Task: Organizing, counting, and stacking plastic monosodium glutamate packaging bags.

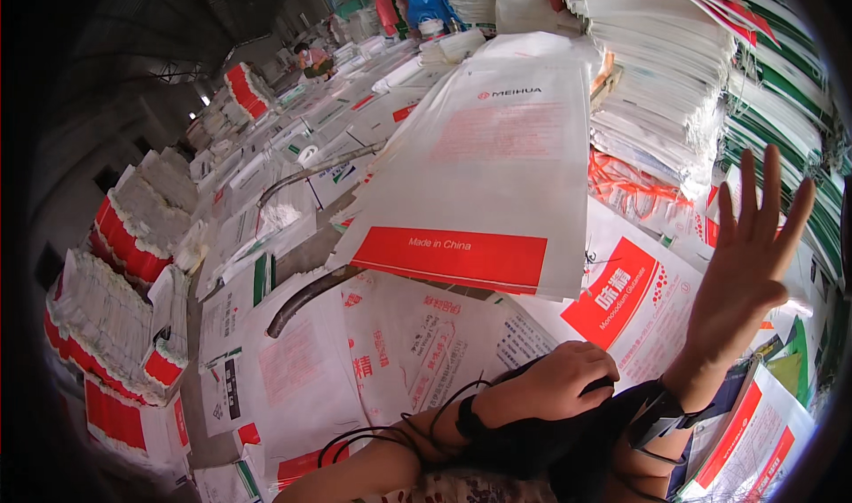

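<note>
My right hand [750,255] is raised at the right with its fingers spread and nothing in it. A black strap with a small device [658,419] circles that wrist. Lower and nearer the middle, my left hand [564,386] has its fingers curled over black cloth [532,436]; what they grip, if anything, is hidden. My left wrist wears a black band [469,417], and thin black cables [382,432] run beside it. Ahead lies a stack of flat white woven sacks [506,192], the top one with a red band at its near end.
Tall piles of folded white sacks [661,68] stand at the right. Red-and-white sack bundles [115,326] line the left. More sacks [306,361] cover the floor, with a dark curved bar [311,297] among them. A person [315,59] crouches far back.
</note>
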The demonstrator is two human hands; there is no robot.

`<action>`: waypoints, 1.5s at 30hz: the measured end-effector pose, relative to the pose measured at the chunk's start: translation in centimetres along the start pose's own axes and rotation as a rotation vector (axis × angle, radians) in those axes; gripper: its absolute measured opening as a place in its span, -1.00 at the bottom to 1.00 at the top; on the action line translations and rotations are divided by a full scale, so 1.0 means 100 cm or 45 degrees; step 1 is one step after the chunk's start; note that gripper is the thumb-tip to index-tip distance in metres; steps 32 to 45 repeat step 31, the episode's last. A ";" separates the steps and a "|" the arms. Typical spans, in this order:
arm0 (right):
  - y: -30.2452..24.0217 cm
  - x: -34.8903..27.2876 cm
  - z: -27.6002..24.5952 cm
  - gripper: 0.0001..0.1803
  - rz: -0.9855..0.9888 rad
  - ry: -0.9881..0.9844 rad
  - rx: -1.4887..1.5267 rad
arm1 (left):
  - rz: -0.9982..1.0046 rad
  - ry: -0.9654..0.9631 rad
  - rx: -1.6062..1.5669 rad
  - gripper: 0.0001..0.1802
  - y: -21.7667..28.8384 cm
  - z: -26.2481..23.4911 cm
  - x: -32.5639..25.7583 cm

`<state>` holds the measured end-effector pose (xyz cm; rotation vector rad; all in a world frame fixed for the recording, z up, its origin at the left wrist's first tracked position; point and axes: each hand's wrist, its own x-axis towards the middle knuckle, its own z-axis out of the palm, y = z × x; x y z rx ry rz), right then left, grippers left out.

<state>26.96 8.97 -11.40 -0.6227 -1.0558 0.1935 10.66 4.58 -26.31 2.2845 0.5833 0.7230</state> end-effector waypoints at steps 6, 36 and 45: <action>-0.006 -0.006 0.002 0.40 -0.060 -0.128 -0.034 | 0.024 0.070 0.030 -0.76 0.003 0.000 -0.004; 0.014 -0.050 0.032 0.50 0.112 -1.000 0.069 | -0.190 -0.081 -0.086 -0.53 0.006 -0.004 -0.005; 0.014 -0.050 0.032 0.50 0.112 -1.000 0.069 | -0.190 -0.081 -0.086 -0.53 0.006 -0.004 -0.005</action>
